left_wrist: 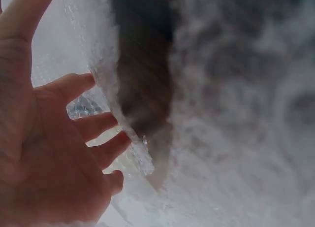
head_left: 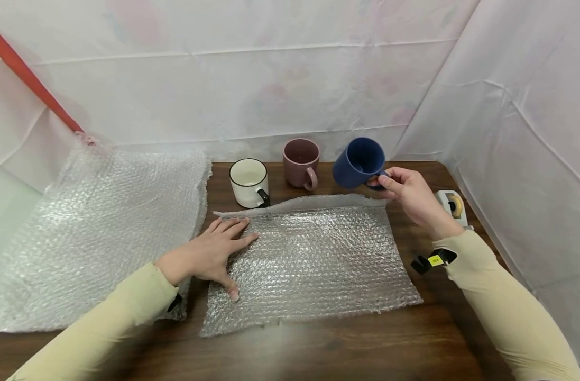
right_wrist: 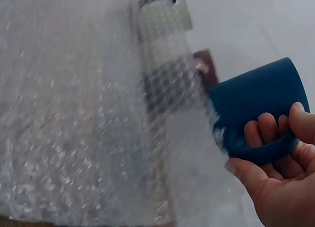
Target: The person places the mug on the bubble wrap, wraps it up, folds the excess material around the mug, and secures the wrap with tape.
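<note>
My right hand (head_left: pixel 408 196) grips a blue mug (head_left: pixel 350 170) by its handle, and the mug tilts with its mouth toward the upper right. That handle, with fingers curled through it, shows closely on the blue mug (right_wrist: pixel 266 99) in the right wrist view. Below it lies a sheet of bubble wrap (head_left: pixel 318 259), its far edge slightly raised. My left hand (head_left: pixel 209 253) rests on the sheet's left part, fingers spread. Behind the sheet stand a white mug (head_left: pixel 246 188) with a black rim and handle, and a mauve mug (head_left: pixel 296 172).
A larger pile of bubble wrap (head_left: pixel 109 227) covers the table's left side. Near the right edge sits a white tape dispenser (head_left: pixel 452 207) with a yellowish roll. Pale curtains (head_left: pixel 251 95) enclose the wooden table (head_left: pixel 347 344) at the back and right.
</note>
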A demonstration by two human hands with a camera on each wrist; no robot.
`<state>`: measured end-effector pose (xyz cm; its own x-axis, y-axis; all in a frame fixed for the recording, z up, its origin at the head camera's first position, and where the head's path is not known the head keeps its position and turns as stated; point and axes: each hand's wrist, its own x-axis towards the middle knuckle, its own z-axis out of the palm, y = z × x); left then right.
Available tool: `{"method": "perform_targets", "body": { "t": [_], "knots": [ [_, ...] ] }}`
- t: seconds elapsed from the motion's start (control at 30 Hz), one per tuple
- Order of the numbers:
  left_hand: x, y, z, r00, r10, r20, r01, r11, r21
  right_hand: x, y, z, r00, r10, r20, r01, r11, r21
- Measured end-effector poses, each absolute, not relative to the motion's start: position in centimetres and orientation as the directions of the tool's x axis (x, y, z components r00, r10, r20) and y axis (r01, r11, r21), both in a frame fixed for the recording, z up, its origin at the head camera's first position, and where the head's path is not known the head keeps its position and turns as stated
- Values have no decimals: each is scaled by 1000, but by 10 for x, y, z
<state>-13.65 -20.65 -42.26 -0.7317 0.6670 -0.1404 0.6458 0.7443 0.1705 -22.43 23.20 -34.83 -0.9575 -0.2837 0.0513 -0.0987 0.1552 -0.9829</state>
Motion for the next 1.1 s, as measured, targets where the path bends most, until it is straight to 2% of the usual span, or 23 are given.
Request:
{"method": "perform_targets", "body": {
  "t": [0.27, 0.6, 0.83, 1.1],
  "knots": [
    [-140, -208, -422, -741, 664, -104, 647, 746, 158, -195, 211, -337, -908, -418, 14, -138, 268, -954],
    [-138, -208, -421, -747, 648, -153, 628, 762, 162, -167, 184, -361, -809, -582, -83, -188, 389, -902],
    [-136, -212, -423, -746, 650, -144, 626, 758, 184, -162, 177, -381, -772, -617, -154, -175, 440, -881],
    [-141, -210, -414, -749, 640, -170, 615, 768, 180, -165, 174, -395, -750, -637, -177, -187, 461, -867]
  ]
}}
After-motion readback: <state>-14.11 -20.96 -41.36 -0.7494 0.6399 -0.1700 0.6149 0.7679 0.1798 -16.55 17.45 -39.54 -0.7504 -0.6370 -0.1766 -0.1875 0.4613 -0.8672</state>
